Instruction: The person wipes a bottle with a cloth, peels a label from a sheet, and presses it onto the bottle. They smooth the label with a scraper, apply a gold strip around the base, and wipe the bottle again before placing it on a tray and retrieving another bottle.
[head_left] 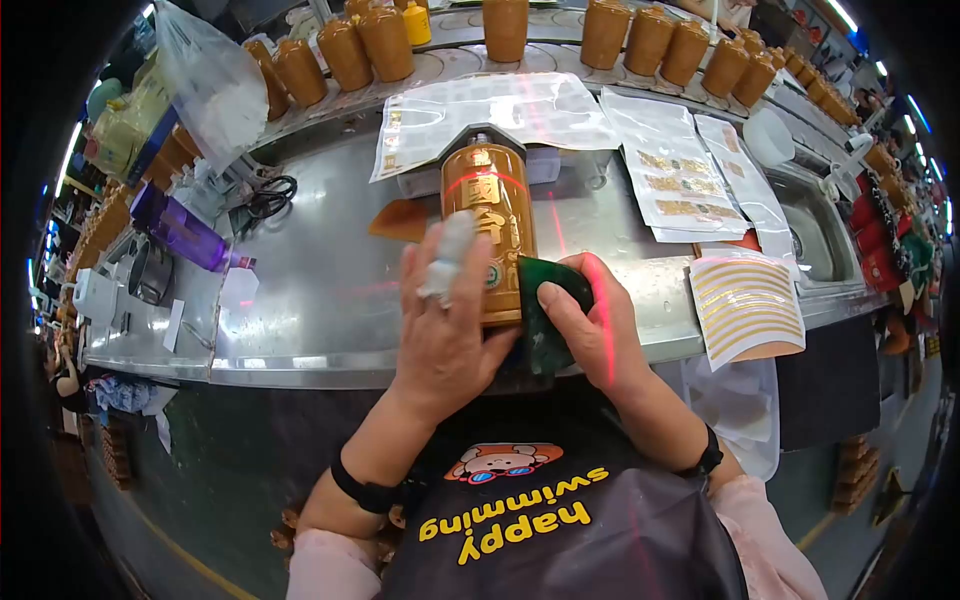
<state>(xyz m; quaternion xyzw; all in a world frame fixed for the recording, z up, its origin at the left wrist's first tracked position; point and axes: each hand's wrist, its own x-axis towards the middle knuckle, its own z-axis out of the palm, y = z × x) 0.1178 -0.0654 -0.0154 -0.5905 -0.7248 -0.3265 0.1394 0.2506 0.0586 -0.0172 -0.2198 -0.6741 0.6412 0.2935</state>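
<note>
Left fingers (409, 270): extended and loosely spread over the bottle's near half, not curled round it, one finger in a white covering (453, 252); the left hand (440, 335) has its thumb by the base
Right fingers: thumb and fingers pinching a dark green flat piece (545, 335), its edge at the bottle's right side; red light crosses the right hand (605, 325)
Brown bottle (512, 215): between both hands, neck pointing away, gold characters on its face, on the worktop (310, 310)
Beside the bottle: orange-brown piece (398, 220) to the left
Printed sheets (550, 105): behind the neck, with gold-marked sheets (672, 175) and a gold-striped sheet (748, 308) to the right
Left end: purple bottle (185, 230), black cable (270, 197)
Far right: sink (835, 245)
Back: row of brown jars (605, 35)
</note>
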